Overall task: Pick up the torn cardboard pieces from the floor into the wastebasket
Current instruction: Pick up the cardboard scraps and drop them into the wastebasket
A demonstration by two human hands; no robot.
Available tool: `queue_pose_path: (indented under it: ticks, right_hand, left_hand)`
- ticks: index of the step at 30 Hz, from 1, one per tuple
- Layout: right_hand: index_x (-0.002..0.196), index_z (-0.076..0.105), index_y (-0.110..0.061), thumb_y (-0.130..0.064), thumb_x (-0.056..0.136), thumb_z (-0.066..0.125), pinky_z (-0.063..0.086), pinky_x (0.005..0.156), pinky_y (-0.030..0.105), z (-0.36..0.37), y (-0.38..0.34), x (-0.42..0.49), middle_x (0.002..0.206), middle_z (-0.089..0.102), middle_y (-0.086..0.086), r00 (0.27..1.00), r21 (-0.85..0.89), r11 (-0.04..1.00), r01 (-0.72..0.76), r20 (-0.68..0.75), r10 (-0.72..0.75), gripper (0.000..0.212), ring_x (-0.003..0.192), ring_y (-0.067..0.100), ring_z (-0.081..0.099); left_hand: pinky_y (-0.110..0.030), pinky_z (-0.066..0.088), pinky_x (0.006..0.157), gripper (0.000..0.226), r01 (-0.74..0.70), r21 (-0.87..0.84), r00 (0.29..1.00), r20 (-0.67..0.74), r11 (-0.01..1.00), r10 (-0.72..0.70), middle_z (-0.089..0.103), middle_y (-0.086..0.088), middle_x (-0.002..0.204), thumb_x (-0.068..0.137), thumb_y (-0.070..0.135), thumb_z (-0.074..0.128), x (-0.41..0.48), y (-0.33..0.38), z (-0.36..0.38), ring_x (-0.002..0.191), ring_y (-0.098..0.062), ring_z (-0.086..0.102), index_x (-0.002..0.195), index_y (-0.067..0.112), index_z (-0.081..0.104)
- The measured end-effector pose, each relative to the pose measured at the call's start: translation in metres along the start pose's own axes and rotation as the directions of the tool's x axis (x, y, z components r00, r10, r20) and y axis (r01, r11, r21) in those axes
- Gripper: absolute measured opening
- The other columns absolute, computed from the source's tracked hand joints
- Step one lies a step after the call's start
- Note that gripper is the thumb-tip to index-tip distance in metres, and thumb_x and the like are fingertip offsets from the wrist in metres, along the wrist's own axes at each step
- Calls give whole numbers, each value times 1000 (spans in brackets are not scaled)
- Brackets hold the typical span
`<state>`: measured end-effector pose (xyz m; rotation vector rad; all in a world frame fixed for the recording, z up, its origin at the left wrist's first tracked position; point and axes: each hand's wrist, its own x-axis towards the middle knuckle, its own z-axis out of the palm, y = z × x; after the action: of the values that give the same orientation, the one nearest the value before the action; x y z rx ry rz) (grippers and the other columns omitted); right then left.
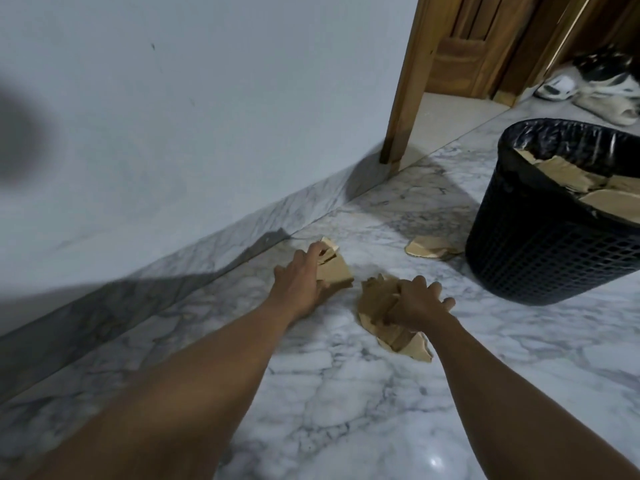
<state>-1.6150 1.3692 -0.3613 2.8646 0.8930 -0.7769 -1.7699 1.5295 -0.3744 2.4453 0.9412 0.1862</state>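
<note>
My left hand (299,284) grips a few torn tan cardboard pieces (334,268) low over the marble floor, near the skirting. My right hand (415,304) is closed on a bigger bunch of cardboard pieces (377,299) that hangs down to the floor below the wrist. One more torn piece (429,247) lies flat on the floor beside the black mesh wastebasket (540,251), which stands at the right with a black liner and several cardboard pieces (568,174) inside.
A grey wall (173,116) with a marble skirting runs along the left. A wooden door frame (405,84) stands behind, and shoes (595,84) lie at the far right beyond the basket. Marble floor (346,393) stretches in front.
</note>
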Motion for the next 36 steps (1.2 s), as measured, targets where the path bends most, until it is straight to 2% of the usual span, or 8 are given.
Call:
queue_pose_path:
  ticks: [3,7,9,12,15,19,28,36]
  right_hand:
    - [124,33,-30,-27,76,67,29,97,55,-6,19,-3,124,45,6,987,80,994,71,-152,-58,59,124,36,38]
    - [145,25,-30,-27,77,67,44,92,48,-14,47,6,115,55,6,972,233,964,128,-224,-75,80,110,33,57]
    - [124,52,-22,-30,82,64,45,96,46,-17,56,20,113,62,7,964,101,992,70,-261,-42,44,110,30,60]
    - [90,57,-23,-31,82,64,41,102,50,-28,60,33,92,59,-1,968,-17,999,34,-248,-38,14,104,26,61]
    - [117,54,-16,-30,85,66,31,106,55,-43,58,49,121,51,7,990,-57,998,0,-138,-8,37,126,31,43]
    - [148,30,-11,-42,80,76,30,110,55,-52,65,94,155,18,14,998,-77,996,-40,45,43,88,141,39,22]
    - [154,18,-10,-65,51,86,34,113,50,-80,53,166,162,14,11,982,-211,973,92,178,-55,136,144,39,26]
    - [143,45,-15,-51,66,84,51,94,35,-61,50,148,136,53,7,991,-128,989,74,121,-59,93,118,29,56]
  left_hand:
    - [-55,32,108,101,87,-134,996,42,987,-82,34,-3,155,90,21,68,15,18,15,137,-30,40,154,35,-8]
    - [-45,33,101,83,203,-94,969,162,975,-187,44,-9,145,88,26,70,37,32,43,128,-33,45,153,23,18]
    - [-45,35,102,82,220,16,949,230,975,-218,39,-11,147,85,32,74,54,41,42,131,-34,40,149,16,26]
    - [-53,31,107,73,158,273,939,256,949,-230,13,-9,154,81,32,77,77,55,30,138,-39,21,141,13,41]
    - [-69,8,113,78,129,404,894,349,906,-282,-25,-8,161,80,37,76,100,52,30,146,-47,-13,145,13,40]
    - [-57,34,108,113,87,450,844,440,889,-306,13,-13,154,52,73,80,121,48,36,138,-47,20,141,13,43]
    - [-35,43,99,95,-19,508,825,494,861,-274,49,-16,131,73,64,73,136,65,42,112,-28,48,134,-4,47]
    - [-30,49,79,82,-14,491,841,477,871,-255,63,-11,108,71,55,81,125,71,34,95,-26,63,120,-4,54]
